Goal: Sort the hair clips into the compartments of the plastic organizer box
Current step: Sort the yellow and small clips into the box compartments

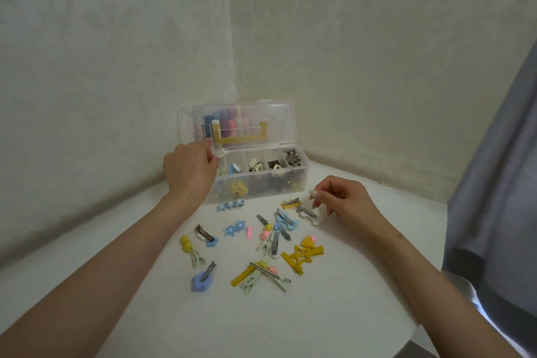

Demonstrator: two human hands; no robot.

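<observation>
The white round table [334,314] is smooth. At its far side, by the wall, stands the clear plastic box [296,180] with its lid [279,125] tipped up. The box has a row of little rooms, and some already hold clips.

The left hand [189,171] is the nearer one to the box. It is right at the box's left end. Its finger and thumb pinch a small pale clip [221,153]. The clip sticks out sideways from the fingertips, over the left-end room, which lies just below and a little past them. I think a short drop puts it in.

The right hand [345,200] is near the box's front, just beside the pile. Its curled fingers pinch a white clip [316,216] with a grey metal back. I cannot tell if that clip is off the table.

Many loose clips [300,257] lie between the arms: yellow, blue, pink, green, some star-shaped, some long and thin.
</observation>
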